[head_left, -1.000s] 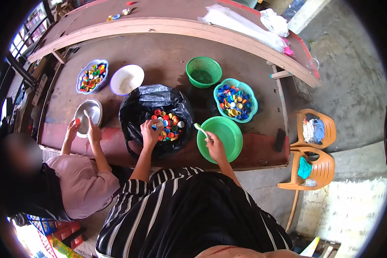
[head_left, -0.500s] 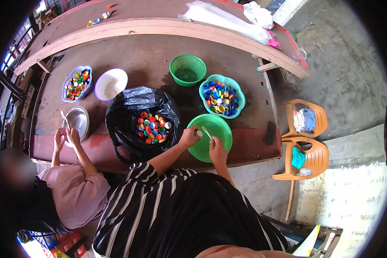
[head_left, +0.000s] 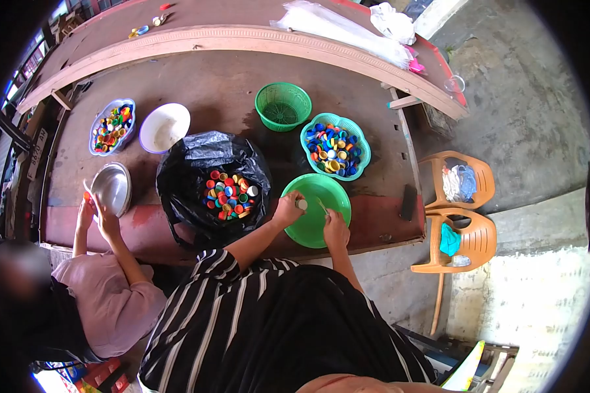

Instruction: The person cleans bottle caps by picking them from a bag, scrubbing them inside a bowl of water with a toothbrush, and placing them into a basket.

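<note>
Over the green basin (head_left: 337, 190), my left hand (head_left: 287, 209) pinches a pale bottle cap (head_left: 301, 204). To its right, my right hand (head_left: 335, 229) is closed round a slim pale tool (head_left: 322, 205), whose tip points up and left toward the cap. Its exact kind is too small to make out. Just left of my left hand, a black plastic bag (head_left: 210, 154) stands spread wide with many coloured bottle caps (head_left: 231, 195) inside. Behind the basin, a turquoise basket (head_left: 313, 124) holds mostly blue, yellow and orange caps.
A green basket (head_left: 283, 105), a white bowl (head_left: 152, 134) and a light-blue basket of caps (head_left: 93, 145) stand farther back. At left, a co-worker's hands (head_left: 98, 216) hold a red cap beside a metal bowl (head_left: 113, 187). Orange chairs (head_left: 482, 190) stand at right.
The tool in my right hand has turned and its tip has moved slightly right, away from the cap. The co-worker's hands have shifted left. The whole view has slid slightly.
</note>
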